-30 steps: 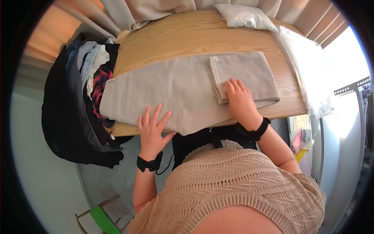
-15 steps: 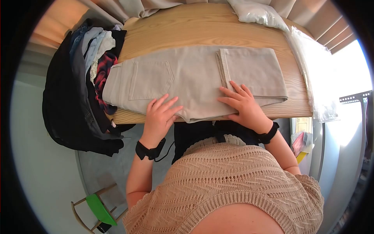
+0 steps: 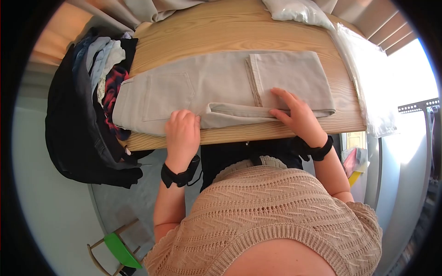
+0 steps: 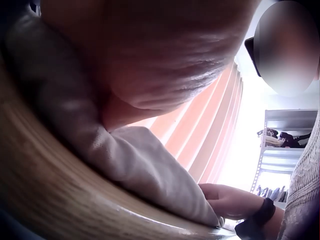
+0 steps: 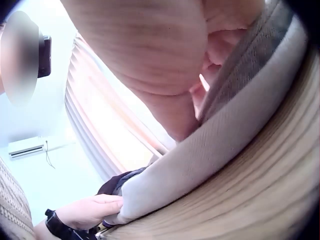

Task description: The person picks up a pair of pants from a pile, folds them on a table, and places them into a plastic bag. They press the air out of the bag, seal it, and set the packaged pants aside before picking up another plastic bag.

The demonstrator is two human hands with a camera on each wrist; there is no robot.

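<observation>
A pair of light grey trousers [image 3: 221, 78] lies lengthwise across the wooden table, waistband to the left. The lower legs are doubled back at the right end. Along the near side, part of the edge is turned up into a narrow fold [image 3: 244, 109]. My left hand [image 3: 183, 133] grips this near edge below the back pocket, its fingers bent over the cloth. At the other end of the fold, my right hand [image 3: 301, 119] rests with thumb and forefinger spread apart. In the right wrist view its thumb [image 5: 180, 122] touches the top of the cloth edge.
A heap of dark and coloured clothes [image 3: 87, 115] hangs over the table's left end. Clear plastic bags [image 3: 368, 78] lie along the right end, with a filled white bag [image 3: 297, 11] behind. A green-backed chair [image 3: 122, 250] stands on the floor at lower left.
The near edge of the trousers, flat before, is now turned up and inward. My left fingers went from spread flat to curled on it. My right hand moved toward the near edge.
</observation>
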